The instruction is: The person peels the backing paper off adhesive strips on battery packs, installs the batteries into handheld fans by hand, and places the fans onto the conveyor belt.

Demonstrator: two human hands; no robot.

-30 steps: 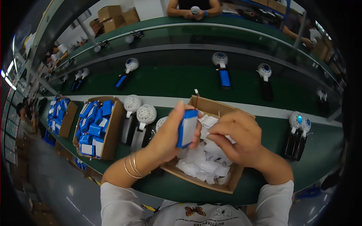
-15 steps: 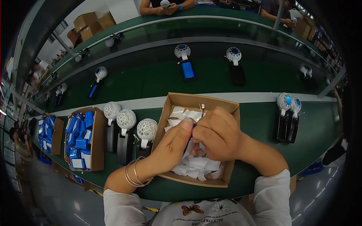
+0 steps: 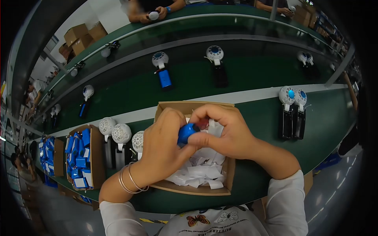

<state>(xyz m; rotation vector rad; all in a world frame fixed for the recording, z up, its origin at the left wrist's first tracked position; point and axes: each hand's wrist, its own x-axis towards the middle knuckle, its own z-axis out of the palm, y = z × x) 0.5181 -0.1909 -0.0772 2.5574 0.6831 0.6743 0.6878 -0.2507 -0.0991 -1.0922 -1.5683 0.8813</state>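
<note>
A blue battery pack (image 3: 186, 133) is held between both of my hands above an open cardboard box. My left hand (image 3: 163, 137) wraps around its left side, hiding most of it. The fingers and thumb of my right hand (image 3: 224, 133) close on its right end. Something dark and red, perhaps wires, shows by the right fingers, too blurred to make out. Below lie loose white paper-like strips (image 3: 201, 173) inside the cardboard box (image 3: 232, 173).
To the left stand several white-headed handheld fans (image 3: 121, 134) and boxes of blue battery packs (image 3: 80, 149). Two fans with black handles (image 3: 286, 118) lie at right. More fans (image 3: 215, 55) rest on the green conveyor belt (image 3: 189, 82) beyond. Across it, a person's hands (image 3: 153, 15) hold a white part.
The view has shifted, moving the belt items left. My hands have turned and parted slightly, so more of the blue battery pack shows between them.
</note>
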